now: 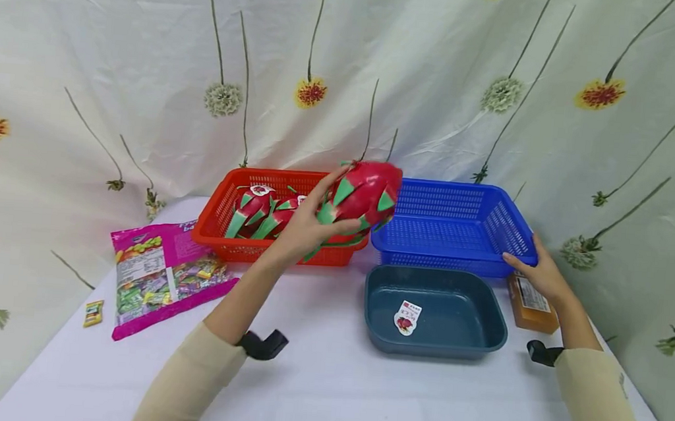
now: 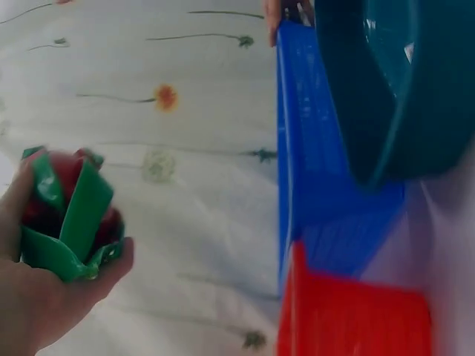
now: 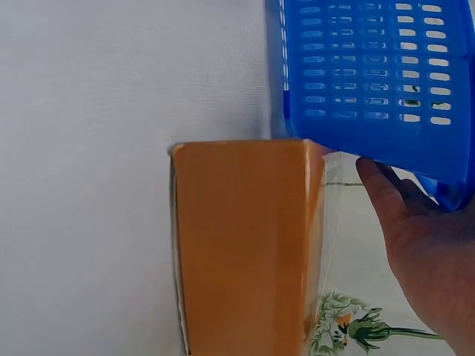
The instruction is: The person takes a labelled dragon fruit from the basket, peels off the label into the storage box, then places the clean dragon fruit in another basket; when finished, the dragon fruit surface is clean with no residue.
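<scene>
My left hand (image 1: 305, 229) holds up a red dragon fruit (image 1: 369, 190) with green scales, above the inner end of the red basket (image 1: 226, 247). In the left wrist view the thumb and fingers wrap the dragon fruit (image 2: 53, 256) from its sides. Several more dragon fruits (image 1: 258, 204) lie in the red basket, partly hidden by my hand. Over on the right, my right hand (image 1: 542, 276) grips the right end of a blue basket (image 1: 443, 262), thumb at its rim. The right wrist view shows the slotted wall of that blue basket (image 3: 356, 130) beside the fingers.
A dark teal tray (image 1: 433, 351) with a dragon-fruit sticker (image 1: 407, 318) inside stands before the blue basket. An orange-brown box (image 1: 534, 315) is under my right wrist. At left lie a pink candy bag (image 1: 147, 281) and one small yellow packet (image 1: 93, 313). Flowered cloth (image 1: 431, 79) hangs behind.
</scene>
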A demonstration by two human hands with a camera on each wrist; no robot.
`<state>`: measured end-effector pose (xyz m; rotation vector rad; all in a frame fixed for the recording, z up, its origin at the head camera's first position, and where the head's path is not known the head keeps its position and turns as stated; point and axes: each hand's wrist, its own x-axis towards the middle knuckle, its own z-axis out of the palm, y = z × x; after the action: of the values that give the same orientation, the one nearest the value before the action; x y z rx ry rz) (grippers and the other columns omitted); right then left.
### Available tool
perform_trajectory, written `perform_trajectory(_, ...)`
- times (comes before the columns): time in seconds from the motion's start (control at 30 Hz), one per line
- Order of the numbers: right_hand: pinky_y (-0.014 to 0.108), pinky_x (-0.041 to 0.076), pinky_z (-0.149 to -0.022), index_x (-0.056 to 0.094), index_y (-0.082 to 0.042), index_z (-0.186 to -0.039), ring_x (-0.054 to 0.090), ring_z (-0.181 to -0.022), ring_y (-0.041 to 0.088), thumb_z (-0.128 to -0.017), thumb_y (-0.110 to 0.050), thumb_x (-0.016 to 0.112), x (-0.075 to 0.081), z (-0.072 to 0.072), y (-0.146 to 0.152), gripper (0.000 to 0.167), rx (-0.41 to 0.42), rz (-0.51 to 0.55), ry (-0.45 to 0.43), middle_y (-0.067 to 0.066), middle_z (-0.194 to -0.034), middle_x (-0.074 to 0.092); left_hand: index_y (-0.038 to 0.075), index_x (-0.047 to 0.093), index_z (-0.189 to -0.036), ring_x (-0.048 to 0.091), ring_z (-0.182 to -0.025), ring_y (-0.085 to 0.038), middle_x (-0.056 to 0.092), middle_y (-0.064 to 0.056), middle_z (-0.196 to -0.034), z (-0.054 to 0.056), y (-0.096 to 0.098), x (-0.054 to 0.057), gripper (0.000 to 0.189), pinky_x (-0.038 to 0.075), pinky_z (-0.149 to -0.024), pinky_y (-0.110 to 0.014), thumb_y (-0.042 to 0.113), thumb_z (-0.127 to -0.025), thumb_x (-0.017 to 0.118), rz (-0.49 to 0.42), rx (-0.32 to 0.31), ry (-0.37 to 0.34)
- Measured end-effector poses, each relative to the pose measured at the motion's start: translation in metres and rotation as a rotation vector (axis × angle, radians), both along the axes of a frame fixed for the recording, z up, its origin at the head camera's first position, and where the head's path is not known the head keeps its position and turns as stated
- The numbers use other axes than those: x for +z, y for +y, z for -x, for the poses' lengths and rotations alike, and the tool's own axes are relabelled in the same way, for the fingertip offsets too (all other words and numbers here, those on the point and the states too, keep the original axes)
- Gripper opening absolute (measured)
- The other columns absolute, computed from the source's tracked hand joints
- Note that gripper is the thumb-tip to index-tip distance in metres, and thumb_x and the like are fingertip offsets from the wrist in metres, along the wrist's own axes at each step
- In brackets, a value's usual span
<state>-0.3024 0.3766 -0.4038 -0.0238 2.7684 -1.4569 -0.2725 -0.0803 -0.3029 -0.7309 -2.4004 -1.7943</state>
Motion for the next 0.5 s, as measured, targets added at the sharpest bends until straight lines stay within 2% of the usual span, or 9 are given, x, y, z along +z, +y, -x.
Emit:
perform_trajectory(0.1, 0.070, 0.013, -0.096, -0.023, -0.019, -0.142, 0.006, -0.129, 0.055, -0.090, -0.049, 0.051, 0.003, -0.001, 0.002, 0.095, -0.015, -0.009, -0.005, 0.032, -0.146, -0.004, 0.046, 0.033, -0.138, 0.039, -0.121, -0.022, 0.035, 0.001, -0.138, 0.034, 0.048, 0.009, 0.073, 0.050, -0.083, -0.037, 0.027, -0.080, 0.073, -0.204, 0.009, 0.073)
perform_trajectory(0.17, 0.071, 0.013, -0.096, -0.023, -0.019, -0.142, 0.007, -0.129, 0.056, -0.090, -0.049, 0.051, 0.004, -0.002, 0.003, 0.095, -0.023, -0.016, -0.010, 0.033, -0.146, -0.004, 0.041, 0.034, -0.139, 0.041, -0.119, -0.020, 0.038, 0.002, -0.137, 0.058, 0.078, 0.005, 0.072, 0.050, -0.083, -0.034, 0.024, -0.081, 0.072, -0.272, 0.015, 0.114)
perform_trajectory(0.23, 0.071, 0.013, -0.095, -0.022, -0.020, -0.142, 0.007, -0.129, 0.056, -0.089, -0.050, 0.051, 0.004, -0.002, 0.004, 0.095, -0.035, -0.020, -0.012, 0.033, -0.146, -0.004, 0.039, 0.034, -0.140, 0.043, -0.118, -0.018, 0.038, 0.002, -0.137, 0.079, 0.105, -0.003, 0.073, 0.050, -0.084, -0.031, 0.024, -0.080, 0.073, -0.295, 0.024, 0.135)
perform_trajectory(0.3, 0.071, 0.013, -0.095, -0.022, -0.020, -0.143, 0.007, -0.129, 0.056, -0.089, -0.050, 0.051, 0.002, -0.001, 0.005, 0.096, -0.051, -0.020, 0.000, 0.032, -0.147, -0.003, 0.038, 0.032, -0.141, 0.043, -0.119, -0.019, 0.038, 0.001, -0.138, 0.097, 0.128, -0.012, 0.075, 0.049, -0.085, -0.031, 0.027, -0.080, 0.073, -0.258, 0.063, 0.143)
perform_trajectory(0.37, 0.071, 0.013, -0.096, -0.021, -0.019, -0.143, 0.006, -0.129, 0.056, -0.089, -0.051, 0.052, -0.001, 0.000, 0.003, 0.096, -0.063, -0.011, 0.013, 0.032, -0.147, -0.003, 0.040, 0.031, -0.141, 0.043, -0.118, -0.019, 0.040, 0.001, -0.138, 0.114, 0.144, -0.025, 0.076, 0.049, -0.084, -0.031, 0.033, -0.079, 0.073, -0.177, 0.108, 0.153)
perform_trajectory(0.5, 0.070, 0.013, -0.096, -0.019, -0.016, -0.144, 0.007, -0.129, 0.055, -0.089, -0.048, 0.053, -0.010, 0.001, -0.001, 0.096, -0.082, -0.009, 0.046, 0.032, -0.147, -0.002, 0.036, 0.032, -0.143, 0.047, -0.116, -0.024, 0.045, -0.005, -0.136, 0.128, 0.159, -0.048, 0.078, 0.050, -0.083, -0.032, 0.037, -0.077, 0.074, 0.055, 0.179, 0.151)
